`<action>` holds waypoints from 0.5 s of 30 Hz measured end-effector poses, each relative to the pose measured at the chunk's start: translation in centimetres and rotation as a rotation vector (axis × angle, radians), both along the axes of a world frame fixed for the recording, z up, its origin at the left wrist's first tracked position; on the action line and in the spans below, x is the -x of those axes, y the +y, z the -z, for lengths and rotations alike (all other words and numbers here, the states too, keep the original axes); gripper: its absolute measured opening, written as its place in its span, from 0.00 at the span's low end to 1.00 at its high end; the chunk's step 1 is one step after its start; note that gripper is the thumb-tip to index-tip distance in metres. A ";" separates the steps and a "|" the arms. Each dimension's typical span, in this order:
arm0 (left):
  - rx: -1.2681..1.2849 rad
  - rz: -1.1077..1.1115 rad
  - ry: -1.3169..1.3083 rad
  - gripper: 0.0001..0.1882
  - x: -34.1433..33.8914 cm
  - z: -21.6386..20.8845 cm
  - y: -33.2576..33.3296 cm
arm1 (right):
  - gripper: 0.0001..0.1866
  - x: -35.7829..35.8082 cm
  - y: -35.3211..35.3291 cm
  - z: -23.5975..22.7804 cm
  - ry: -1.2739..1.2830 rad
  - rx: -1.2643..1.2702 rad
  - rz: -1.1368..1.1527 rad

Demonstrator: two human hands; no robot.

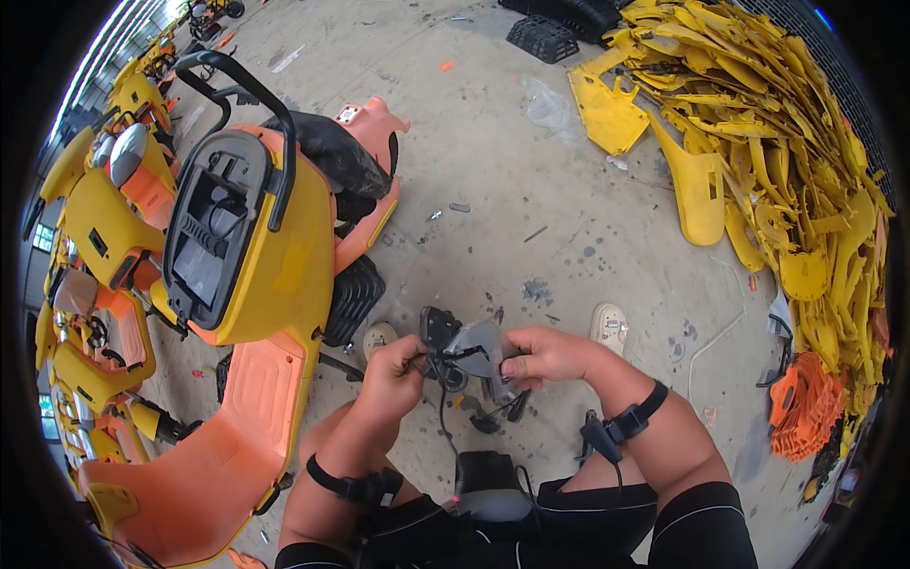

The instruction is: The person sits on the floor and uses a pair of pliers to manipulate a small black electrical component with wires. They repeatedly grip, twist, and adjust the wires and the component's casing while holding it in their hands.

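Observation:
A black and grey part with cables hangs between my two hands, above the floor and in front of my knees. Its exact kind cannot be made out. My left hand is closed at its left side, fingertips pinching the black portion beside a cable. On the other side, my right hand pinches the edge of a greyish, partly see-through piece of it, thumb on top. A thin black cable runs down from the part toward my lap. Straps with small dark devices circle both my forearms.
A yellow and orange scooter stands close on my left, its seat removed and rear compartment exposed. More scooters line the left. Yellow body panels form a tall pile at right, beside stacked orange parts. Small debris lies on the concrete floor.

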State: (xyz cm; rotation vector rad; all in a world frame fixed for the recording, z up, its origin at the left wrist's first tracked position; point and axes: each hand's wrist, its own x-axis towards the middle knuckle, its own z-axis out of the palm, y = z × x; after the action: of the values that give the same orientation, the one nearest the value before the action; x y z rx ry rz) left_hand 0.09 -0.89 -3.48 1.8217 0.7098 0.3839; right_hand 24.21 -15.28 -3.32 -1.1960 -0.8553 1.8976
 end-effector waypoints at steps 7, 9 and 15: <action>-0.353 -0.311 -0.100 0.16 -4.1 -2.2 0.0 | 0.23 5.4 -0.4 -0.2 0.454 0.010 0.362; -0.313 -0.269 -0.057 0.16 -4.3 -2.7 0.7 | 0.23 6.3 0.0 0.4 0.694 0.039 0.367; -0.168 0.041 0.007 0.14 -2.2 -3.7 2.2 | 0.16 2.6 -0.4 0.0 0.239 0.092 0.245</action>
State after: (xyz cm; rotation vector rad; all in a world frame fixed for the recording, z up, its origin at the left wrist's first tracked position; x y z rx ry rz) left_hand 2.34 1.30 0.22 1.9933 0.6607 0.4210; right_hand 21.63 -15.71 -3.28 -1.0476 -0.4757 1.8465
